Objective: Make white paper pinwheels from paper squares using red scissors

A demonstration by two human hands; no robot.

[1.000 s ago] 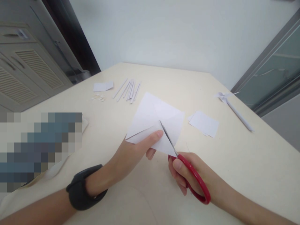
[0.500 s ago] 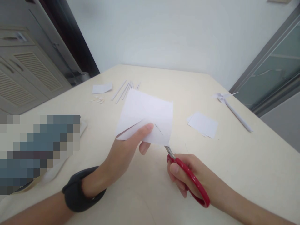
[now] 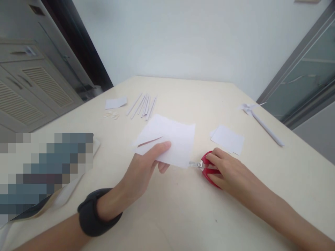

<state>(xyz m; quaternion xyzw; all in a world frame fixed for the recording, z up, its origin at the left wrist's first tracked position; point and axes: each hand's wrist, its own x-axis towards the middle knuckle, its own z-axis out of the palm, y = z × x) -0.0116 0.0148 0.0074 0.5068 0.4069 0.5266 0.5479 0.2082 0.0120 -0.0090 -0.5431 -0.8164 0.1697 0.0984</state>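
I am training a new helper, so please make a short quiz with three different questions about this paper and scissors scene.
1. True or false: the left hand pinches the white paper sheet.
2. Which colour are the handles of the scissors under the right hand?
3. The paper pinwheel lies at which side of the table: A near left, B far right, C centre?

Key: 1 true; 2 red; 3 B.

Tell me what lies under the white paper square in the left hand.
Under the paper square, held by the left hand, the scissors blades run beneath its near corner. Only the pivot shows; the tips are covered. The right hand rests on the red handles.
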